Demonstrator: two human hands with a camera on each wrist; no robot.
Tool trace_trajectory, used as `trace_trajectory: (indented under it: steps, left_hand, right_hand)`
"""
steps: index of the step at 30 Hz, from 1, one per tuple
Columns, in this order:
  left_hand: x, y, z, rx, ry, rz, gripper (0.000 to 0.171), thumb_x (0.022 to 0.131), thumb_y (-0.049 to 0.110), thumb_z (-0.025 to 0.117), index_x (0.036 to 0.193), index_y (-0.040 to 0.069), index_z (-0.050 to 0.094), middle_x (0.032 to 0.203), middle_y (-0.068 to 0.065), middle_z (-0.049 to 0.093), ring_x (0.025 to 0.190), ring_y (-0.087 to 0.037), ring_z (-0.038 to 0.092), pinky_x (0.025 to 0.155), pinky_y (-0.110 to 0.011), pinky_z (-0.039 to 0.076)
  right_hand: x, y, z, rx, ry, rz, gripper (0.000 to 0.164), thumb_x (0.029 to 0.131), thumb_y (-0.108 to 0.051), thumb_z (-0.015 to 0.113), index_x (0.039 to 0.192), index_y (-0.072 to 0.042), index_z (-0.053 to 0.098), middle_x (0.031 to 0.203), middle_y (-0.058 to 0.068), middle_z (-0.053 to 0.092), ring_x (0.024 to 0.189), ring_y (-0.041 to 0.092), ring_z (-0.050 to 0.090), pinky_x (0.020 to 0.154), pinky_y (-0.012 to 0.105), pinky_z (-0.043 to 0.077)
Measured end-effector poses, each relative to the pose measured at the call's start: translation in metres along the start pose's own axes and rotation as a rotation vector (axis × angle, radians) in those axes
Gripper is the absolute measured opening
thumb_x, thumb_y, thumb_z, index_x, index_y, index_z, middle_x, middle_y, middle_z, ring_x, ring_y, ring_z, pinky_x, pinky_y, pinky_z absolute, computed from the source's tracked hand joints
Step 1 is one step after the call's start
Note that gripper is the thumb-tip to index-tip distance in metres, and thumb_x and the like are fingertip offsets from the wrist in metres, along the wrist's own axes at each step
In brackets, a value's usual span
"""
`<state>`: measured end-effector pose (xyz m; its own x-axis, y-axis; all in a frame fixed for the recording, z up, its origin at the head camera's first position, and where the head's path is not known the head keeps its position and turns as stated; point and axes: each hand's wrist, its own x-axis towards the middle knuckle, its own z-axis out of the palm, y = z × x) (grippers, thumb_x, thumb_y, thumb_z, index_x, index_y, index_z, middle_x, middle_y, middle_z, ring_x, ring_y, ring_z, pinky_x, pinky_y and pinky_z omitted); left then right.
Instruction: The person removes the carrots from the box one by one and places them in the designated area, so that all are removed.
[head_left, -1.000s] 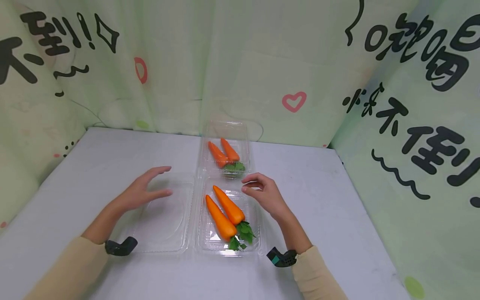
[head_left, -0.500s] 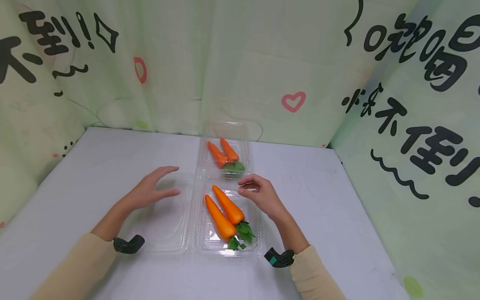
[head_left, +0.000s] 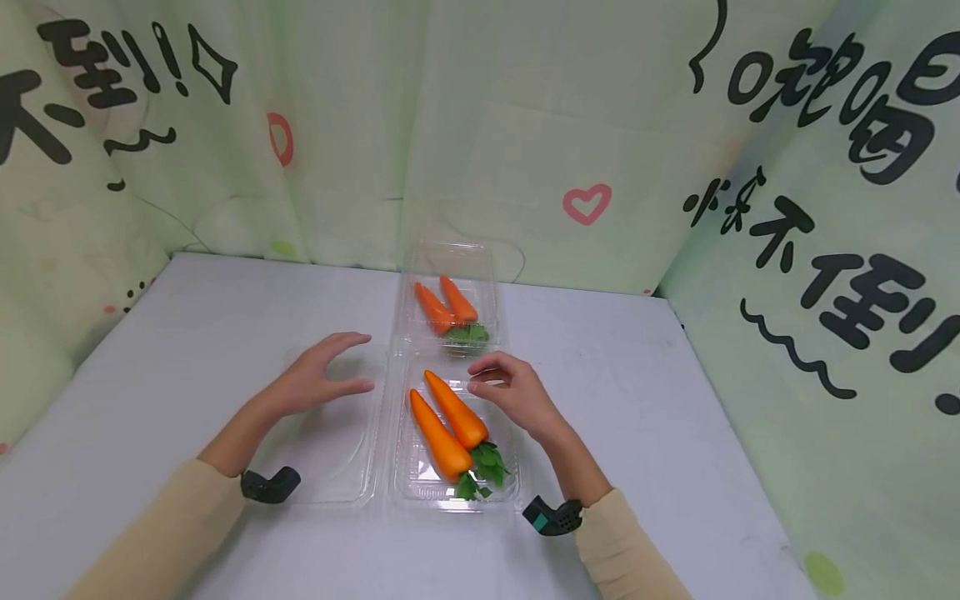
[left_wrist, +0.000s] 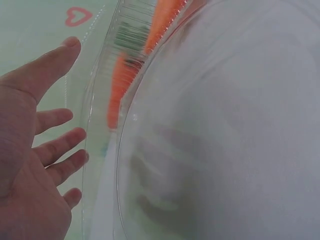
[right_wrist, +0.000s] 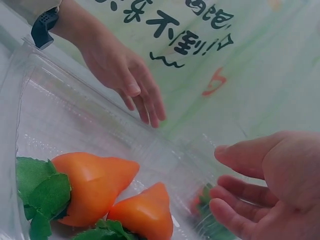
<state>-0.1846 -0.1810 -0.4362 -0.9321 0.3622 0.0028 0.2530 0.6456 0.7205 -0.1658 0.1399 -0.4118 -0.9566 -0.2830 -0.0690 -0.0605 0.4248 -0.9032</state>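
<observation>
Two orange carrots point(head_left: 448, 429) with green leaf tops lie side by side in the near clear plastic box point(head_left: 491, 502). Its clear lid point(head_left: 337, 467) is folded out flat to the left. My left hand point(head_left: 315, 379) hovers over that lid with thumb and fingers spread, holding nothing. Over the box's right rear rim hangs my right hand point(head_left: 512, 392), fingers loosely bent and thumb apart from them, also holding nothing. In the right wrist view, both carrots point(right_wrist: 90, 187) sit below and to the left of the right hand point(right_wrist: 270, 190).
Behind the near box stands a second clear box point(head_left: 495, 287) with two smaller carrots point(head_left: 446, 307) in it, its lid raised at the back. The white table point(head_left: 615, 375) meets a pale green curtain point(head_left: 487, 125) with black lettering at the back and sides.
My left hand has moved to the right over the lid, toward the near box. The right hand has shifted slightly left. Both boxes and the carrots have stayed in place.
</observation>
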Motion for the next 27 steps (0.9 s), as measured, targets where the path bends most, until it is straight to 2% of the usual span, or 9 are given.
trace_trajectory:
  steps: [21, 27]
  left_hand:
    - [0.008, 0.01, 0.01, 0.04, -0.021, 0.007, 0.076, 0.081, 0.044, 0.074, 0.144, 0.015, 0.044, 0.152, -0.015, 0.039, 0.139, -0.038, 0.034, 0.109, -0.065, 0.032]
    - [0.011, 0.01, 0.015, 0.081, -0.029, 0.007, 0.078, 0.079, 0.047, 0.074, 0.144, 0.015, 0.044, 0.151, -0.014, 0.04, 0.14, -0.035, 0.034, 0.116, -0.065, 0.014]
  right_hand:
    - [0.0, 0.002, 0.006, -0.027, -0.025, 0.015, 0.029, 0.089, -0.013, 0.069, 0.116, -0.003, 0.062, 0.113, 0.012, 0.066, 0.106, 0.023, 0.064, 0.093, 0.035, 0.055]
    - [0.001, 0.003, 0.007, -0.019, -0.037, 0.016, 0.03, 0.089, -0.013, 0.068, 0.116, -0.003, 0.061, 0.115, 0.014, 0.065, 0.106, 0.025, 0.064, 0.093, 0.036, 0.055]
